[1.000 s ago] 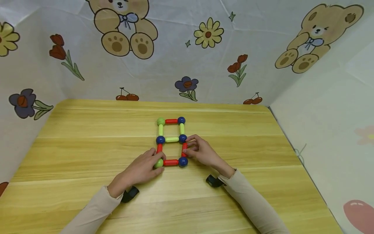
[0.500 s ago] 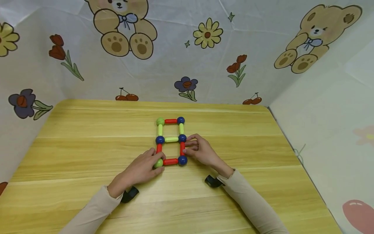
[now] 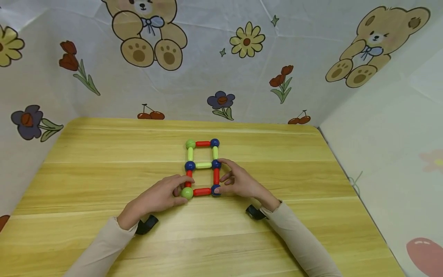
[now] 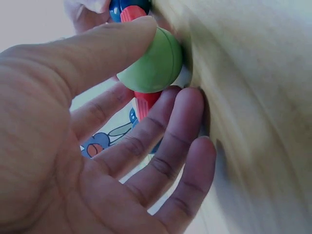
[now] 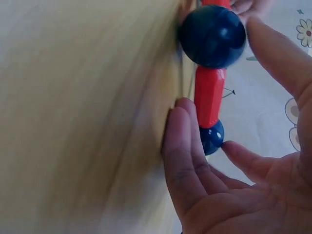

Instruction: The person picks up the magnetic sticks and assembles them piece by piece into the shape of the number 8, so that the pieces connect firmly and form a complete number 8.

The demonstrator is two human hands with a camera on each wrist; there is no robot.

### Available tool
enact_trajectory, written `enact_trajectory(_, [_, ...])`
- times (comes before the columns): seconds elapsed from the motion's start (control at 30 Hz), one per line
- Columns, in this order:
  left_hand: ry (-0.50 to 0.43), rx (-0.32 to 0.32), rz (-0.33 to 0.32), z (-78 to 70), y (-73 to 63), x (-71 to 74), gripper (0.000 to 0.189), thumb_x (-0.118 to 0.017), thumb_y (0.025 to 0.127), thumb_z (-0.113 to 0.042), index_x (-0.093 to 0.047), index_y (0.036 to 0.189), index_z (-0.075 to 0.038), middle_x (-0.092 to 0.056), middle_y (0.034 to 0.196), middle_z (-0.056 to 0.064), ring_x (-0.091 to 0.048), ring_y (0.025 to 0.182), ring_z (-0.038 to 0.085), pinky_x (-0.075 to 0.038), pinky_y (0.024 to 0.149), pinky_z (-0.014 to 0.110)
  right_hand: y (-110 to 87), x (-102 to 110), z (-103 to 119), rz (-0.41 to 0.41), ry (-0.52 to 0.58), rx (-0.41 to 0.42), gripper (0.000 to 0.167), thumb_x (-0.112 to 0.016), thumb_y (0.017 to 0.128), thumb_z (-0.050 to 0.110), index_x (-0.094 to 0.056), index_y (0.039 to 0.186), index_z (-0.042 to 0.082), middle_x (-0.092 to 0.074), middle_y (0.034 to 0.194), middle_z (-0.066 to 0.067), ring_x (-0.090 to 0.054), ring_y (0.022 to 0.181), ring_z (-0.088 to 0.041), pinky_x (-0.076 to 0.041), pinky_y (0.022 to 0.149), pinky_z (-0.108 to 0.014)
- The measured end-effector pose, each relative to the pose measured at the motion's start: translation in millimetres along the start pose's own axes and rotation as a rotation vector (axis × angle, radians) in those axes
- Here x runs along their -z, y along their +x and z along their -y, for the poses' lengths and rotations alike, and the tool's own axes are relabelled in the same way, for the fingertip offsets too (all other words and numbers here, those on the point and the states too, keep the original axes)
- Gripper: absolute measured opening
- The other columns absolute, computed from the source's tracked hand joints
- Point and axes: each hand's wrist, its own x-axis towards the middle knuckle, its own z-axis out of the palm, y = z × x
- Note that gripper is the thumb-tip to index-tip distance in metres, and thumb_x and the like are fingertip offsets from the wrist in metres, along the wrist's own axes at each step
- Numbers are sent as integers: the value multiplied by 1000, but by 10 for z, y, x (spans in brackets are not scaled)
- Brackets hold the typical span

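A flat figure of balls and short sticks, like a magnetic building toy, lies on the table as two joined squares. At its near left corner is a green ball (image 3: 187, 193); my left hand (image 3: 157, 196) curves loosely about it, thumb beside it and index finger over the left red stick (image 4: 145, 105). My right hand (image 3: 243, 182) is at the right side, its thumb at the near blue ball (image 3: 215, 190) and its index finger at the middle blue ball (image 3: 216, 164). Between those balls runs a red stick (image 5: 209, 97). Yellow-green sticks (image 3: 203, 165) form part of the far square.
The wooden table (image 3: 277, 238) extends around the figure. Behind it stands a white cloth (image 3: 194, 84) printed with bears and flowers. A black wrist strap (image 3: 255, 212) shows under the right sleeve, another under the left.
The near right corner has shifted slightly inward and away, straightening the right red stick. My left hand has drawn back, uncovering the green ball. My right thumb has moved down to the near blue ball.
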Motion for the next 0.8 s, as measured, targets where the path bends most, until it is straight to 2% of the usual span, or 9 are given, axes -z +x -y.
enact_trajectory(0.37, [29, -1, -25, 34, -6, -27, 49, -77, 89, -17, -58, 134, -9, -60, 94, -3, -53, 77, 6, -46, 71, 26, 5, -21, -18, 22, -11, 13, 96, -86, 80, 30, -29, 157, 18, -63, 118, -12, -65, 100, -18, -55, 87, -32])
enact_trajectory(0.57, [27, 10, -17, 23, -18, -3, 52, -77, 89, -18, -57, 137, -11, -60, 99, -2, -55, 80, 9, -46, 73, 27, 10, -10, -26, 24, -7, 14, 95, -85, 81, 30, -29, 157, 18, -60, 122, -13, -65, 101, -18, -55, 88, -32])
enact_trajectory(0.63, [8, 21, -11, 18, -37, 43, 55, -76, 90, -18, -55, 140, -11, -62, 105, 2, -57, 83, 10, -48, 74, 27, 12, 16, -35, 14, -16, 12, 92, -83, 84, 32, -29, 157, 18, -58, 129, -14, -66, 102, -18, -55, 88, -33])
enact_trajectory(0.7, [7, 45, -40, 17, -69, 114, 54, -72, 93, -19, -53, 143, -11, -64, 112, 6, -60, 88, 14, -50, 77, 32, 10, 75, -51, -8, -29, 22, 85, -78, 89, 32, -30, 157, 15, -53, 140, -15, -66, 106, -22, -56, 90, -35])
enact_trajectory(0.8, [108, 74, -166, 67, -141, 268, 47, -61, 101, -19, -50, 146, -9, -62, 129, 16, -63, 108, 29, -52, 91, 47, 18, 233, -94, -94, -85, 44, 74, -69, 96, 31, -30, 156, 10, -44, 152, -17, -64, 115, -31, -56, 92, -43])
